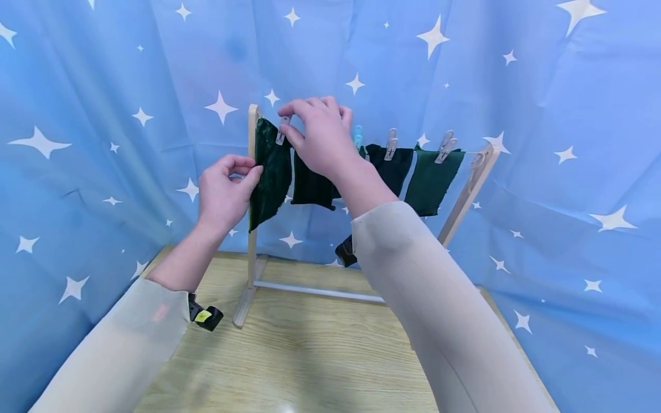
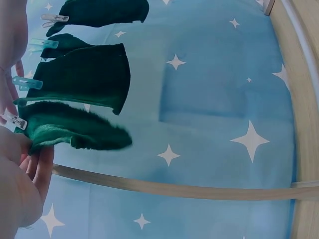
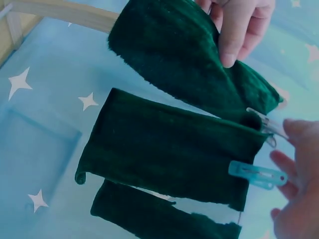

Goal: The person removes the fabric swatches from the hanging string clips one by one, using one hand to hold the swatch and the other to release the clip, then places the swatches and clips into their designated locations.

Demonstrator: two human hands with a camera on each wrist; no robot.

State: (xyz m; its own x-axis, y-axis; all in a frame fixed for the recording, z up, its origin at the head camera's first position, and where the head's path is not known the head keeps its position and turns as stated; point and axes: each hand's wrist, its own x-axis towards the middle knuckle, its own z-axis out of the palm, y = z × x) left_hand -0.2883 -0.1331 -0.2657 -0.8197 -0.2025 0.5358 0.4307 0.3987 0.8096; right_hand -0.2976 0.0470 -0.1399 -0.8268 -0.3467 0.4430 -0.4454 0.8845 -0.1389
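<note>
A dark green cloth hangs at the left end of a line on a wooden rack. My left hand pinches its left edge between thumb and fingers, as the right wrist view of that hand also shows. At the cloth's top edge sits a pale clothespin, which my right hand grips between thumb and index finger. In the right wrist view, the clothespin has its tip on the cloth's corner. Beside it hangs a second green cloth with a blue clothespin on its top edge.
More green cloths hang rightward, including one under a pale clothespin. The rack's left post and slanted right post stand on a wood-grain table, joined low by a white bar. A blue star-patterned curtain surrounds them.
</note>
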